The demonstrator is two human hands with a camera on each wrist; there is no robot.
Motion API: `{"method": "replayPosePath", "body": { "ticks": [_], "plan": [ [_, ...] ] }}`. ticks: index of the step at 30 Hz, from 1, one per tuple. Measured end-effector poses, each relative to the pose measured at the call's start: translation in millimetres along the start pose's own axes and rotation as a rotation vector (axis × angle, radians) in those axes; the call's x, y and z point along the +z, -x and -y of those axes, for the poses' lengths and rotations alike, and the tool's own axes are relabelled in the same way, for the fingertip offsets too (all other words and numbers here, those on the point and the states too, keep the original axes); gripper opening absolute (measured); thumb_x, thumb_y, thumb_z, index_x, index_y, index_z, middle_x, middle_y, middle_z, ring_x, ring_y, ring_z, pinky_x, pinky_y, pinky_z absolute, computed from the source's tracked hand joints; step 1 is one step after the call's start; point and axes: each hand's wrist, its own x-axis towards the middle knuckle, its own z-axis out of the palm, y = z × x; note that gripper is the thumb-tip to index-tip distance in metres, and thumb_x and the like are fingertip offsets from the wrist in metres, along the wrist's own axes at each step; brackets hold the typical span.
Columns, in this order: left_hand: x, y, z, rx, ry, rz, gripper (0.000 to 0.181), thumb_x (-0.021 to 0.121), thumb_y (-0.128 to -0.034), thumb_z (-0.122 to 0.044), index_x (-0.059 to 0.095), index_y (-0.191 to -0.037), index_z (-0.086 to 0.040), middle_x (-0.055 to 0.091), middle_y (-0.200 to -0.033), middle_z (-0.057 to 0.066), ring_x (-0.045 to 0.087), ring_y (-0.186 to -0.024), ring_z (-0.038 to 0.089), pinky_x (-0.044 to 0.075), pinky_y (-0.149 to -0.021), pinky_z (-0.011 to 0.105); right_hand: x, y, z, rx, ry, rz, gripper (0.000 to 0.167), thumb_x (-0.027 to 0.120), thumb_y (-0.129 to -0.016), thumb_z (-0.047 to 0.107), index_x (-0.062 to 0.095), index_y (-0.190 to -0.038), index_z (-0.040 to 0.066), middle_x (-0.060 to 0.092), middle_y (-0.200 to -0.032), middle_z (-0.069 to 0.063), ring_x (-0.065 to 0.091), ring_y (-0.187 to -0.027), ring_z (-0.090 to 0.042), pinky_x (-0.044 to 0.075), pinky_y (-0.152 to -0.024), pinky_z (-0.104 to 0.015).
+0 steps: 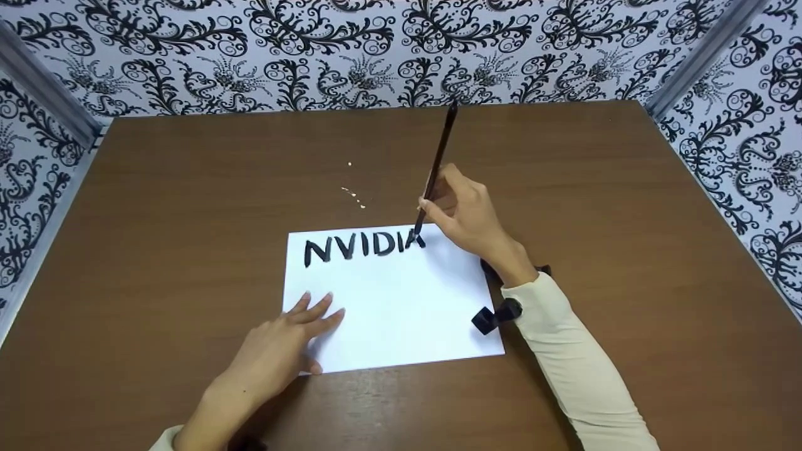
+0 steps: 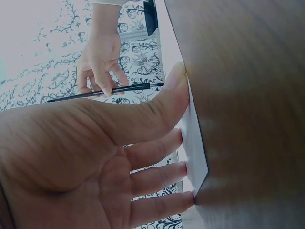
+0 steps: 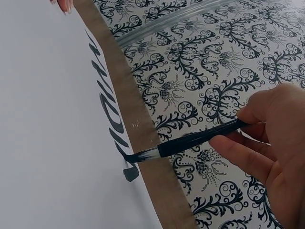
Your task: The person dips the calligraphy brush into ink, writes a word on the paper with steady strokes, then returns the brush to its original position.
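A white sheet of paper (image 1: pixel 401 313) lies on the brown table, with the black letters NVIDIA (image 1: pixel 351 245) painted along its far edge. My right hand (image 1: pixel 467 210) pinches a dark paintbrush (image 1: pixel 441 147) between thumb and fingers. In the right wrist view the bristles of the brush (image 3: pixel 186 143) touch the paper at the last letter, and their base looks pale while the tip is black. My left hand (image 1: pixel 282 347) rests on the paper's near left corner, its fingers spread. The left wrist view shows the thumb (image 2: pixel 174 90) at the paper's edge and the fingertips pressing on the sheet.
Small pale flecks (image 1: pixel 354 196) lie on the table (image 1: pixel 219 188) beyond the paper. Black-and-white patterned walls (image 1: pixel 376 56) stand behind and at the sides, with grey corner strips (image 1: pixel 702 56). A black wrist mount (image 1: pixel 498 315) sits at the right sleeve, over the paper's right edge.
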Motion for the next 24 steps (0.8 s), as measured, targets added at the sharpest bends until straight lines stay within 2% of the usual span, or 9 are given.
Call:
{"method": "replayPosePath", "body": {
  "ticks": [3,12,24],
  "plan": [
    [0.1,0.0,0.2,0.004,0.008,-0.004,0.076,0.07,-0.0601,-0.036,0.058,-0.133,-0.016,0.042,-0.144,0.008,0.04,-0.13,0.038,0.052,-0.065,0.05,-0.9,0.0,0.5,0.027,-0.013,0.008,0.019,0.066,-0.087,0.003,0.053,-0.099,0.0,0.063,-0.085,-0.01,0.067,-0.08,-0.016,0.055,-0.058,-0.031],
    [0.2,-0.6,0.0,-0.002,0.002,-0.002,0.076,0.072,-0.0602,-0.035,0.058,-0.133,-0.017,0.043,-0.144,0.007,0.041,-0.13,0.038,0.052,-0.068,0.052,-5.1,-0.4,0.6,0.044,0.001,0.03,0.019,0.065,-0.088,0.003,0.053,-0.101,-0.002,0.064,-0.087,-0.009,0.067,-0.079,-0.015,0.055,-0.059,-0.028],
    [-0.9,-0.7,-0.9,-0.008,-0.006,-0.002,0.075,0.075,-0.0609,-0.033,0.059,-0.133,-0.018,0.044,-0.144,0.006,0.041,-0.13,0.037,0.052,-0.061,0.045,-8.6,-0.5,-0.7,0.052,0.05,0.051,0.019,0.064,-0.089,0.005,0.052,-0.103,0.002,0.064,-0.088,-0.007,0.066,-0.079,-0.012,0.053,-0.06,-0.021]
  ]
}}
